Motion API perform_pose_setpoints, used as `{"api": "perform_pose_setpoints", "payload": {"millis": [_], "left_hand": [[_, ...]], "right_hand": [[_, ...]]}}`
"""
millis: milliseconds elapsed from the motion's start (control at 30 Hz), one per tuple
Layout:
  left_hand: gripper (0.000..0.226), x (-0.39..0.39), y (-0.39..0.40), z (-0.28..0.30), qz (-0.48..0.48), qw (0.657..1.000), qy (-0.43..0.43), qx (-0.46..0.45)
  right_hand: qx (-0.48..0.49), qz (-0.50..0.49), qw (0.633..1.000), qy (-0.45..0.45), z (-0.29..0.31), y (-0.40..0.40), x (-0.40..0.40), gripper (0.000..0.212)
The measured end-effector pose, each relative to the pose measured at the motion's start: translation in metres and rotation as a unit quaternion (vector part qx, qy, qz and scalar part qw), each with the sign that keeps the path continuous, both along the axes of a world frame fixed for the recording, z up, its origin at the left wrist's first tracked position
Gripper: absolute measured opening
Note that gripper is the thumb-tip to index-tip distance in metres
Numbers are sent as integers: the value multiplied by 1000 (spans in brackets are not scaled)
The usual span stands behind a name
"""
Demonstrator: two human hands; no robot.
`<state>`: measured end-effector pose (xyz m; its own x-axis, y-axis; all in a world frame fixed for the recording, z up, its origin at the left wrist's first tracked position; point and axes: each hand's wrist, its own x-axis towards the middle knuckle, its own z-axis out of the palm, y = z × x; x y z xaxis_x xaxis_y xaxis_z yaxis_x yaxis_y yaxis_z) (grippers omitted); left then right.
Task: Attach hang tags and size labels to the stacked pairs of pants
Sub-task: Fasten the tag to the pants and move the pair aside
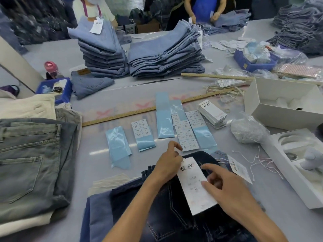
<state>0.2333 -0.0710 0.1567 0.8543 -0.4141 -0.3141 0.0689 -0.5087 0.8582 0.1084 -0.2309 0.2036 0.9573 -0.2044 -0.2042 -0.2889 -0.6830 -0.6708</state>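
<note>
A white hang tag (195,184) lies tilted on dark blue pants (167,215) at the near edge of the table (218,229), on top of lighter blue pants (99,212) stacked beneath. The left hand (167,165) pinches the tag's far top corner, thumb and forefinger curled together. The right hand (225,187) rests on the tag's right edge with its fingers bent over the paper; whether it grips or only presses, I cannot tell. Just beyond the hands, sheets of size labels (187,135) on glossy light-blue backing strips (118,145) lie in a row. To their right sit a stack of fresh hang tags (212,112) and a clear bag of white strings (248,130). A second tag (239,168) lies just right of the dark pants. Grey-green jeans (31,154) lie at the left, and 2 tall piles of folded blue pants (164,55) stand at the far side.
</note>
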Motion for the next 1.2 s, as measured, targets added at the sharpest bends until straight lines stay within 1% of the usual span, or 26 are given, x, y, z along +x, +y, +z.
{"api": "perform_pose_setpoints", "payload": {"millis": [67,133,167,200,233,267,300,333,367,433,467,500,567,667,733,800,833,867,933,967,1000,1033,1067,1100,1133,1200], "left_hand": [[32,11,-3,-3,-60,996,-40,51],[47,8,-1,-7,-125,985,-77,90],[52,2,5,-11,-134,978,-113,112],[55,-8,14,-17,-117,971,-165,129],[56,-21,29,-22,-78,962,-222,136],[55,-36,49,-28,-36,953,-268,139],[54,-54,69,-36,-7,942,-304,143],[54,-74,89,-48,-1,936,-316,156],[53,-94,115,-64,5,929,-318,189],[52,-128,143,-91,41,936,-269,225],[52,-138,157,-100,76,946,-232,214],[54,-143,165,-105,108,951,-204,208],[56,-143,173,-108,120,944,-196,238],[68,-142,175,-109,45,931,-194,306],[57,-143,180,-113,5,922,-216,321],[63,-139,193,-117,-45,917,-221,328],[64,-134,203,-117,-51,913,-242,326],[61,-128,215,-118,-38,901,-287,322],[50,-121,249,-120,31,895,-340,287],[47,-116,267,-118,99,897,-350,251],[46,-108,288,-112,197,891,-344,220],[46,-99,312,-106,318,874,-317,185],[50,-88,338,-100,440,850,-251,141],[57,-81,366,-93,547,817,-159,90],[62,-74,392,-88,629,773,-77,38],[59,-66,437,-83,718,692,23,-64]], "right_hand": [[19,22,999,32,-1,11,-2,33],[-18,25,997,74,3,19,-7,32],[-78,13,994,79,3,21,-9,40],[-185,9,979,85,3,24,-10,53],[-279,2,958,58,4,30,-11,66],[-323,-10,946,-1,4,38,-11,73],[-329,-10,942,-72,2,47,-10,72],[-332,3,939,-94,0,55,-8,71],[-340,25,939,-42,-4,62,-5,70],[-305,12,943,129,-9,50,-4,74],[-275,2,945,180,-12,45,-5,78],[-263,-19,944,200,-16,41,-5,77],[-281,-19,938,202,-18,46,-6,69],[-302,-21,927,220,-22,53,-10,66],[-312,-35,924,219,-17,53,-10,65],[-338,-36,916,214,-12,65,-1,69],[-352,-30,917,184,-8,79,11,77],[-361,-38,923,129,-10,95,23,80],[-386,-25,922,30,-13,147,42,73],[-387,19,922,-5,-17,179,50,68],[-360,74,928,-52,-23,213,60,62],[-314,121,936,-107,-35,246,68,58],[-263,157,944,-124,-47,277,76,59],[-229,196,948,-102,-59,309,80,59],[-200,241,947,-75,-71,338,83,57],[-146,312,939,-3,-93,385,88,53]]}}
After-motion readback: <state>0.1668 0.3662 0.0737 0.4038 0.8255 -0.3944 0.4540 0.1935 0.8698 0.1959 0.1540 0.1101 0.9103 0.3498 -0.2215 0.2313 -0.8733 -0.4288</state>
